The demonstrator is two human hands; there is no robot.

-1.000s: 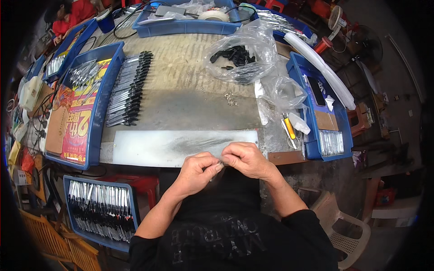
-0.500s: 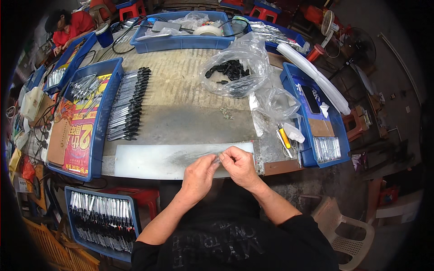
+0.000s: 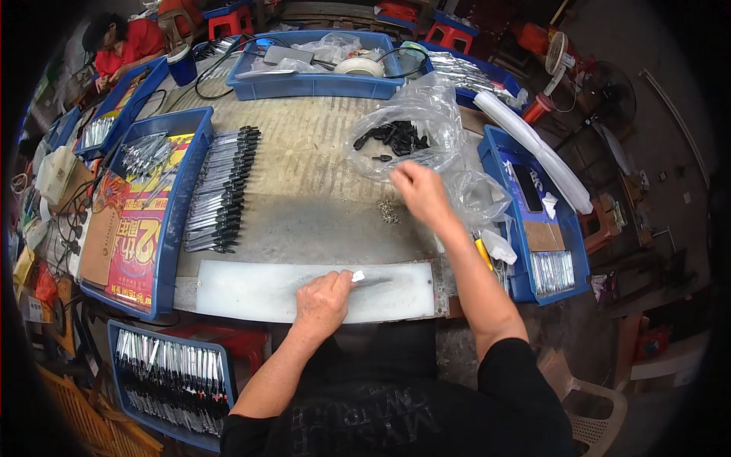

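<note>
While the left hand (image 3: 324, 301) rests low in the middle of the frame on a long whitish plastic sheet (image 3: 251, 292) laid along the near edge of the table (image 3: 320, 206), its fingers are closed around a thin silvery pen-like rod (image 3: 371, 281), whose tip points right across the sheet. A small white bit shows at the thumb end of that grip. The right hand (image 3: 421, 192) is stretched up to the centre right of the frame, fingers loosely curled and spread, holding nothing that can be made out; it hovers just beside a little heap of small metal springs (image 3: 388, 211) lying on the bare table, and at the mouth of a crumpled clear plastic bag (image 3: 426, 107) that holds small black plastic parts (image 3: 392, 137).

Left of centre a row of silver pens with black ends (image 3: 222, 190) lies side by side on the table, just beside a blue plastic tray lined with red and yellow printed cardboard (image 3: 183, 190), in which more silver pen pieces sit at the upper end. At the lower left, below the table edge, another blue tray of finished pens (image 3: 171, 377) stands. Along the top a wide blue tray (image 3: 304, 85) carries a roll of tape (image 3: 359, 67), cables and plastic wrap. At the right edge of the table a narrow blue bin (image 3: 525, 282) holds packets and cardboard, with a white rolled tube (image 3: 533, 148) lying along its outer side. In the upper left corner, a person in a red top (image 3: 126, 47) bends over another table.
</note>
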